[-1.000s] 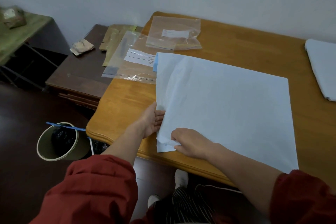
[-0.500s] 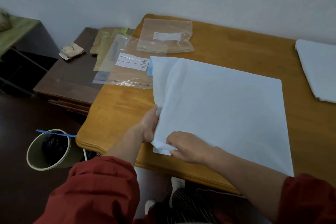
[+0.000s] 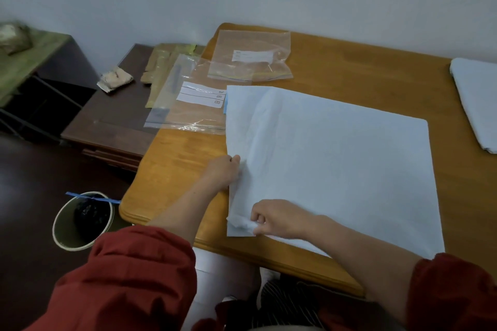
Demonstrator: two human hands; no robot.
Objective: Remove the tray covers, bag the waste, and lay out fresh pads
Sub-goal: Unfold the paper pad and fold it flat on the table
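Head view, looking down: one large pad (image 3: 336,169), pale blue-white, thin and papery with soft creases, lies spread almost square on the glossy orange-brown wooden table (image 3: 349,70). Two hands are on it. The left hand (image 3: 223,172) grips the pad's left edge, thumb on top. The right hand (image 3: 277,219) pinches the crumpled near-left corner, fingers curled tight round it. A second pad (image 3: 476,99), folded, sits at the table's far right edge, well apart. Two clear zip bags, each with a white label: one (image 3: 250,59) at the far left corner, one (image 3: 188,105) overhanging onto a dark side table (image 3: 113,121). One round bin (image 3: 60,226) stands on the floor, black bag inside.
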